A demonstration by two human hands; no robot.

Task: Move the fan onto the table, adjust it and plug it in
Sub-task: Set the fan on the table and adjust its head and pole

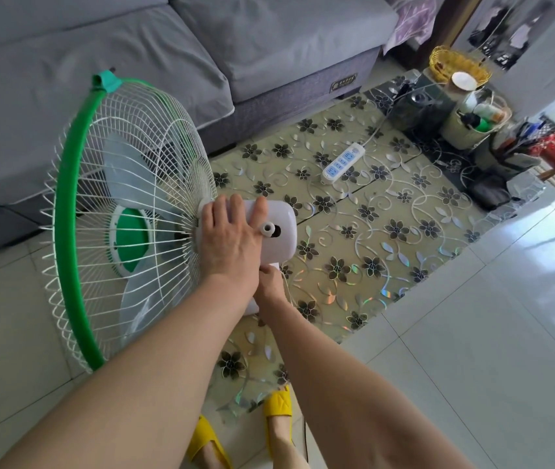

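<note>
A fan [127, 211] with a green rim, white wire guard and pale blades stands on the near left part of a low table [387, 204] covered in a flower-pattern sheet. My left hand [232, 238] lies flat over its white motor housing [279, 228], fingers wrapped on top. Below it, my right hand [271, 282] grips the fan's white neck under the housing, next to a thin white cord. A white and blue power strip [343, 162] lies on the table further back, its sockets unused.
A grey sofa [133, 62] runs behind the fan and table. At the table's far right end stand a yellow basket [458, 67], a tub of bottles [475, 120] and other clutter. White floor tiles [489, 333] lie to the right. My yellow slippers [277, 404] are below.
</note>
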